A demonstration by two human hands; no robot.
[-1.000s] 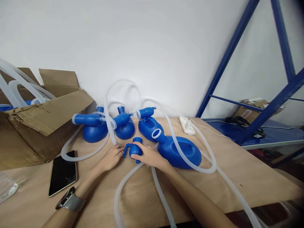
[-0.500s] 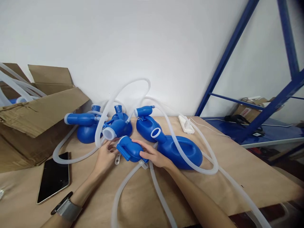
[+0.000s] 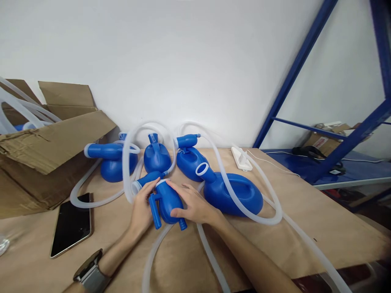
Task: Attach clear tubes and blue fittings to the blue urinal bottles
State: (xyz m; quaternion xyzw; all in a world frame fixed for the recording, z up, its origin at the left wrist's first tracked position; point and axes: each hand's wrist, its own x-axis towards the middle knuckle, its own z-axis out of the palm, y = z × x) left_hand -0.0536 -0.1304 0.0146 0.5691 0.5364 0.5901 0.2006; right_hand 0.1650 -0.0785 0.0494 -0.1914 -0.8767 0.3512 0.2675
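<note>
Blue moulded-plastic urinal bottle (image 3: 168, 202), probably light and stiff, best taken by its rounded body, sits at lower centre of the bench (image 3: 250, 240), held in a narrow grip between left hand (image 3: 141, 209) and right hand (image 3: 192, 203).

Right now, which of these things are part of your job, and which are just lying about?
Part of the job: the left hand and right hand holding a blue plastic bottle; the other blue bottles; the clear tubing.

Lying about: the cardboard box; the phone; the white power strip.
</note>
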